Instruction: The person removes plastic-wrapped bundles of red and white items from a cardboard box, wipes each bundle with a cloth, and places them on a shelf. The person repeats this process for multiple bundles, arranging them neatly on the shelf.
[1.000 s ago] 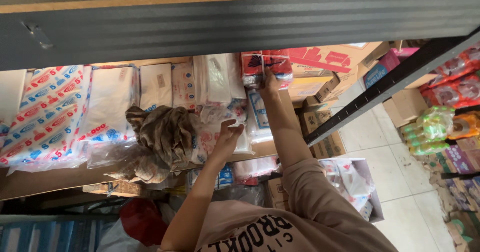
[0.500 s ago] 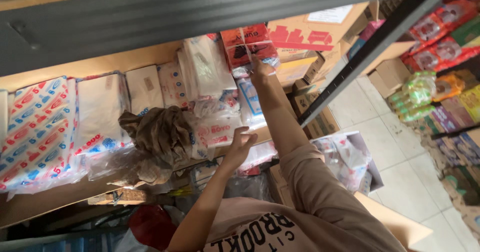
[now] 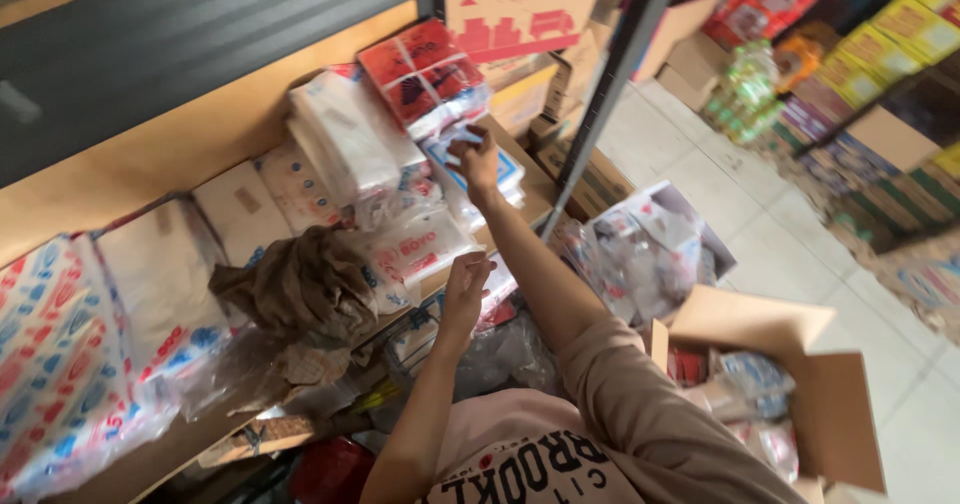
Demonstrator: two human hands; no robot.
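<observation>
right hand (image 3: 478,157): pinched a small white-and-blue packet (image 3: 462,138), just below the red packs (image 3: 425,74) | left hand (image 3: 466,289): fingers loosely curled, grasp unclear, lower, nearer the brown crumpled paper (image 3: 300,284) | open cardboard box (image 3: 800,404): well right of the red packs, on the floor

Wooden shelf (image 3: 120,179) under dark metal beam (image 3: 180,54); pale tiled floor (image 3: 800,254); stocked racks (image 3: 880,54) opposite.
</observation>
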